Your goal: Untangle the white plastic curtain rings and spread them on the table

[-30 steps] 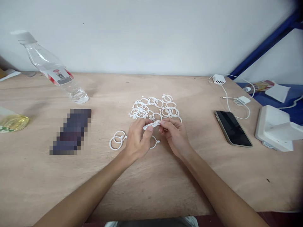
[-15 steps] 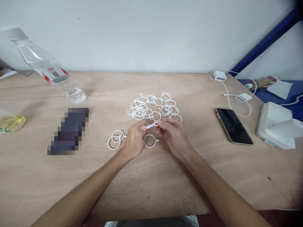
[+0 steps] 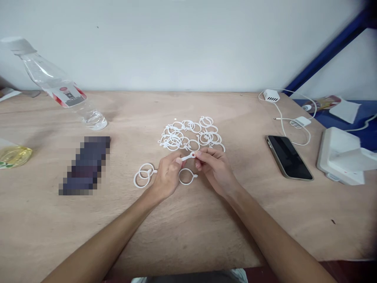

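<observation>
Between my two hands is a white plastic curtain ring [image 3: 186, 157], seen nearly edge-on, its small eyelet pointing right. My left hand [image 3: 168, 175] pinches the band between thumb and fingers. At the eyelet end, the thumb and forefinger of my right hand [image 3: 216, 169] are closed on the ring. Below the hands, another white ring [image 3: 180, 181] lies flat on the table. Two overlapping rings [image 3: 134, 182] rest left of my left hand. Just beyond my fingers is a loose heap of several more white rings [image 3: 193, 140].
On the wooden table [image 3: 188, 236], a water bottle [image 3: 69, 94] stands at the back left, near a pixelated dark object [image 3: 85, 165] and a yellowish packet [image 3: 16, 155]. To the right are a phone [image 3: 290, 157], a white cable with adapters [image 3: 300, 122] and a white device [image 3: 338, 155].
The view has shifted very slightly. Both hands keep the same grip on the ring, and the other rings stay where they were.
</observation>
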Motion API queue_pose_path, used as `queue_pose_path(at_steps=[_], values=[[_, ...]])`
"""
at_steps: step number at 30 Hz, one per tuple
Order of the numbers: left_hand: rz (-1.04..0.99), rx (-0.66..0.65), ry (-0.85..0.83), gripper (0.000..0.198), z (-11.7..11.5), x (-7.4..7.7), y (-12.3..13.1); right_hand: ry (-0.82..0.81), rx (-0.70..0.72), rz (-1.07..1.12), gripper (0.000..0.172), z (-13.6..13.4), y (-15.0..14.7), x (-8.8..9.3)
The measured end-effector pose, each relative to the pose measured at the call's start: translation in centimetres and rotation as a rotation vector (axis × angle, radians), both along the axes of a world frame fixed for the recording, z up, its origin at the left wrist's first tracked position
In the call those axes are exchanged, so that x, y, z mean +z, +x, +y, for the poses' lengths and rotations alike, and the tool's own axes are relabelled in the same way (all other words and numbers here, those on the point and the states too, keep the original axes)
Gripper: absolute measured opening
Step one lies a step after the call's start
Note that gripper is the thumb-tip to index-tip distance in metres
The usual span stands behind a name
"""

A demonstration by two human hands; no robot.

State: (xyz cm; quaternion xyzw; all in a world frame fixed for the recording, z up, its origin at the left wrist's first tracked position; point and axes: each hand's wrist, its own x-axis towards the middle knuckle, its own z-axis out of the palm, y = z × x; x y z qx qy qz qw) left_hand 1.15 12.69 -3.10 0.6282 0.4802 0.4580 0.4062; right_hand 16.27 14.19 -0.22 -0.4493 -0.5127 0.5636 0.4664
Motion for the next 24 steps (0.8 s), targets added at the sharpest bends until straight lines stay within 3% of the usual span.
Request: queue_pose_path(at_steps=[6,12,18,21,24], values=[[0.028,0.004,0.056,0.042,-0.2,0.8,0.2,0.300,-0.253,-0.412,0.018,1.0,1.6,-1.3],[0.084,-0.068,0.083,0.032,-0.3,1.7,0.6,0.513,-0.165,-0.708,0.028,1.6,1.9,-3.0],[0.065,-0.095,0.101,0.038,-0.2,1.6,0.4,0.511,-0.150,-0.697,0.017,1.7,1.5,-3.1],[0.057,-0.046,0.089,0.041,-0.1,1.5,0.4,0.423,-0.181,-0.607,0.016,1.7,1.6,-2.6],[0.077,-0.019,0.077,0.041,-0.1,1.5,0.4,0.280,-0.204,-0.489,0.025,1.8,1.7,-2.2]])
